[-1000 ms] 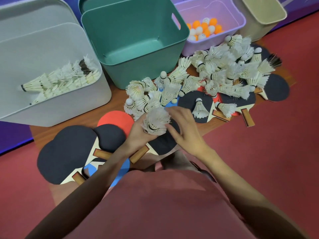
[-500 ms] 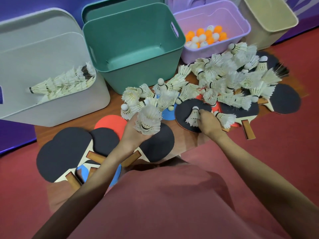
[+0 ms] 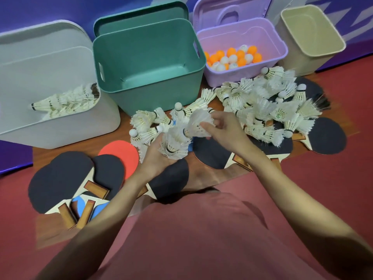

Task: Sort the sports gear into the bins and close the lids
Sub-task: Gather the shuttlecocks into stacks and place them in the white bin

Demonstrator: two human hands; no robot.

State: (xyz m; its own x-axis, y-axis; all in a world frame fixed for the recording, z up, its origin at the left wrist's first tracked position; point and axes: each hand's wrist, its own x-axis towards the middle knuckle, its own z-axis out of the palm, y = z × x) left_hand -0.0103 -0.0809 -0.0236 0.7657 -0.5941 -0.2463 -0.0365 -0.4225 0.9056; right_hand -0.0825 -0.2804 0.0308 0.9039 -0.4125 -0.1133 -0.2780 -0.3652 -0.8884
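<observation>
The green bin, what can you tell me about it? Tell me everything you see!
The green bin is a deep teal tub that looks like plastic, with rounded corners and cut-out handle slots on its sides. It stands upright and open, with nothing inside. It sits between the white bin and the purple bin. Its matching lid leans behind it.

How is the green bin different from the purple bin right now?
The green bin is larger and deeper than the purple bin. The green bin holds nothing that shows, while the purple bin holds orange and white balls. The green bin has cut-out handle slots in its side walls; none show plainly on the purple bin. Both stand open, each with a lid of its own colour propped behind it.
</observation>
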